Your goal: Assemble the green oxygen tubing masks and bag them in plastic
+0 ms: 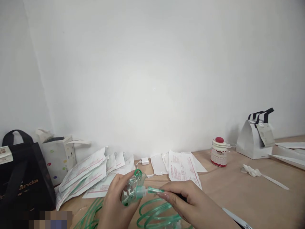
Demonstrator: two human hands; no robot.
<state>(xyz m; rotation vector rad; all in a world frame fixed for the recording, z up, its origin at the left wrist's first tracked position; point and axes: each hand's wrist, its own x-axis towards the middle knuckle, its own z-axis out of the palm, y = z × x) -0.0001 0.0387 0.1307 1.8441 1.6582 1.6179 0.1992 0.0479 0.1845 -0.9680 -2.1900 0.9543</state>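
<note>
My left hand (119,197) is closed around a clear plastic oxygen mask (130,190) with a green connector (140,192) and a small green ring (137,172). The connector's whitish tip points right. In my right hand (188,200) the end of a green tube (154,190) is pinched between thumb and forefinger, facing that tip with a slight gap. A black piece (182,197) shows between the right fingers; what it belongs to is partly hidden. Below the hands lie loops of green tubing (154,211), with more tubing (91,211) by the left wrist.
Printed packets (83,178) are piled at left, beside a black bag (26,178) and a dotted box (59,159). Opened wrappers (182,167) and a white adapter (145,161) lie ahead. A jar (218,152), white bag (252,140), crumpled wrapper (252,171) and metal blade (234,217) are at right.
</note>
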